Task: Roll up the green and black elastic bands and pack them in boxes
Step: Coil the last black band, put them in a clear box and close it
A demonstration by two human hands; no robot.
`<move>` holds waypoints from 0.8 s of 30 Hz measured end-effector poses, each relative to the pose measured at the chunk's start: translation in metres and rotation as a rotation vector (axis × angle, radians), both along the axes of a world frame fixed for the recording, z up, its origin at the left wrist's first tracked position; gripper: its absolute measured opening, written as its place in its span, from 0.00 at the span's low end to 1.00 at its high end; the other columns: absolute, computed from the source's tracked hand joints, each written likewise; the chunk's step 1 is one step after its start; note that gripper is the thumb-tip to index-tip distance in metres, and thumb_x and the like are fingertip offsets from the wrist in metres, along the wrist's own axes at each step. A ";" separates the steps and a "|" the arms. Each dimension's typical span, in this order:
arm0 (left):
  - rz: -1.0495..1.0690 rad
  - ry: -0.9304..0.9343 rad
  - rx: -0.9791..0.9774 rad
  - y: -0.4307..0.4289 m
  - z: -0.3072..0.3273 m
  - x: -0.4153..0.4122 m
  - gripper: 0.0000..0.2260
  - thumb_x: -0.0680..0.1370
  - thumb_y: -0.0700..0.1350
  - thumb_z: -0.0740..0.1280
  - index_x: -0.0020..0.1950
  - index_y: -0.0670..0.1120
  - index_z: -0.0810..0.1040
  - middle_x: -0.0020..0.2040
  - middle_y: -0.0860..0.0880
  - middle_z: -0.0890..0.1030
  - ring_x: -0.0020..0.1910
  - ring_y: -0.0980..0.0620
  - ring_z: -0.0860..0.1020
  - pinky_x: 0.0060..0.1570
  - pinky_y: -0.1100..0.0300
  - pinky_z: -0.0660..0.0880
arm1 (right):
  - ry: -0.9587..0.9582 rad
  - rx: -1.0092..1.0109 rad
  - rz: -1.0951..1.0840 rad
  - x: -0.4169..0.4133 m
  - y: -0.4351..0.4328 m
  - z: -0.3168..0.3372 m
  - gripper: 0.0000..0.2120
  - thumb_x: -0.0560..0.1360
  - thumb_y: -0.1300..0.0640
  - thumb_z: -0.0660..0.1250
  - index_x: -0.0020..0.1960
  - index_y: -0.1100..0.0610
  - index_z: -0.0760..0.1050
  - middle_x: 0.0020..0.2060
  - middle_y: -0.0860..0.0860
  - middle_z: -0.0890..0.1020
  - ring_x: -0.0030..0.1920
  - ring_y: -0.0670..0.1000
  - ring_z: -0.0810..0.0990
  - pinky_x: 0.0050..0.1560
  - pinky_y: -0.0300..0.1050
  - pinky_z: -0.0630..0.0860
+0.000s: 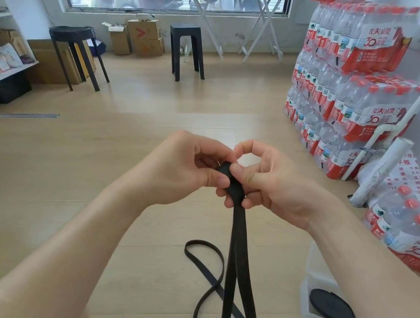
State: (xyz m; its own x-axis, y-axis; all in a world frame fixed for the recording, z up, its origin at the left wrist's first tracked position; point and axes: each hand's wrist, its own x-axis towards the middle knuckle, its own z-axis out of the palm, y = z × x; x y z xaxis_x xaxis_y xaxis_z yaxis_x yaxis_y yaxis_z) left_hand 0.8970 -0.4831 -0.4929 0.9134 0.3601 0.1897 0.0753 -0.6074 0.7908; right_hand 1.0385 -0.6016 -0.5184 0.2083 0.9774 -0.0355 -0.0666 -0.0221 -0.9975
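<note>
Fingers of both hands are curled and pinch the start of the black elastic band, which is held in the air above the floor. The left hand presses the small coil between thumb and forefinger. The right hand holds it from the other side, thumb on top. From the coil the band hangs down in two strands, and its loose part lies in loops on the floor below the hands.

I judge that the rolling is only at its beginning, because the coil is very small. To do it well, the first turns should be tight and flat, each edge exactly over the one below. Otherwise the roll may grow into a cone and not lie flat in a box. The loose part looks twisted near the floor, so it is better to let it run straight through the fingers at each turn.

At the right, a clear box stands on the floor with one finished black roll inside. No green band is visible.
</note>
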 end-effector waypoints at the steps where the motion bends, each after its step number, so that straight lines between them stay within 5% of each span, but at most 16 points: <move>1: 0.021 -0.014 0.035 -0.001 0.000 0.000 0.10 0.71 0.32 0.72 0.47 0.44 0.82 0.37 0.45 0.84 0.38 0.51 0.83 0.48 0.59 0.79 | 0.003 -0.012 0.008 -0.001 0.001 -0.001 0.15 0.72 0.51 0.67 0.54 0.58 0.71 0.38 0.60 0.84 0.35 0.55 0.83 0.28 0.37 0.75; 5: 0.065 -0.008 0.168 -0.002 -0.001 -0.003 0.08 0.70 0.33 0.73 0.45 0.44 0.83 0.38 0.46 0.84 0.40 0.50 0.81 0.47 0.56 0.78 | -0.027 -0.080 0.101 -0.002 0.001 -0.001 0.12 0.74 0.47 0.64 0.43 0.54 0.82 0.38 0.56 0.83 0.36 0.50 0.82 0.30 0.35 0.74; 15: 0.070 -0.025 0.372 0.000 -0.003 -0.006 0.11 0.69 0.32 0.73 0.44 0.47 0.83 0.41 0.51 0.81 0.44 0.52 0.79 0.45 0.51 0.78 | -0.076 -0.055 -0.006 -0.007 0.006 -0.010 0.05 0.75 0.60 0.68 0.46 0.60 0.82 0.35 0.54 0.83 0.33 0.48 0.81 0.27 0.33 0.69; 24: -0.017 -0.213 -0.278 -0.002 0.005 -0.011 0.16 0.63 0.38 0.75 0.51 0.38 0.82 0.43 0.35 0.83 0.39 0.40 0.83 0.44 0.53 0.81 | 0.293 0.172 0.083 -0.016 0.009 -0.014 0.12 0.75 0.62 0.65 0.36 0.56 0.83 0.30 0.53 0.79 0.30 0.48 0.77 0.31 0.33 0.72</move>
State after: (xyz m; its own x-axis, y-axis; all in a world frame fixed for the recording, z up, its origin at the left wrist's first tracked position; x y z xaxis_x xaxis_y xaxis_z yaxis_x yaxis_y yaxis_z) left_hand 0.8859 -0.4856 -0.4877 0.8704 0.4097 0.2732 -0.1172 -0.3666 0.9230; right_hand 1.0228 -0.5928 -0.5328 0.1331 0.9875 0.0844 -0.3555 0.1271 -0.9260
